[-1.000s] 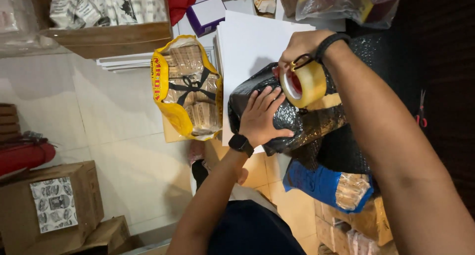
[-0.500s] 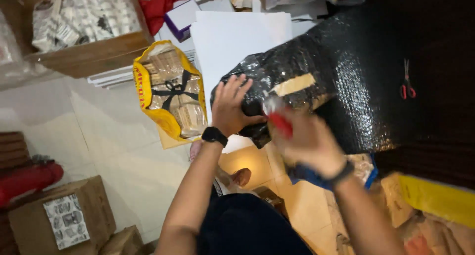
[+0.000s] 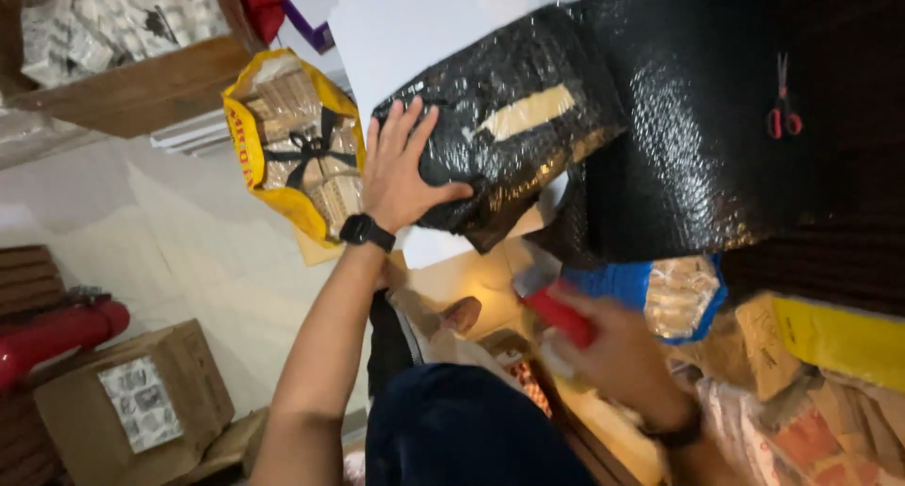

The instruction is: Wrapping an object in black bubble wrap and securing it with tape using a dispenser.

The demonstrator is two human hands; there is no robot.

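Your left hand (image 3: 401,170) lay spread flat on the soft, slippery black bubble-wrapped parcel (image 3: 500,132); below the parcel, your right hand (image 3: 613,354) gripped a red-handled tool (image 3: 556,312).

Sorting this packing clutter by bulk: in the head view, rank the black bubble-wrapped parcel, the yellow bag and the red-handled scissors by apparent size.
1. black bubble-wrapped parcel, under the left hand
2. yellow bag, somewhat smaller
3. red-handled scissors, by far the smallest, though farther off

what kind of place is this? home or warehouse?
Probably a small packing or stockroom area, not a home. The left hand presses a parcel wrapped in black bubble wrap, cardboard boxes sit on the floor, and a yellow bag holds bundled packets.
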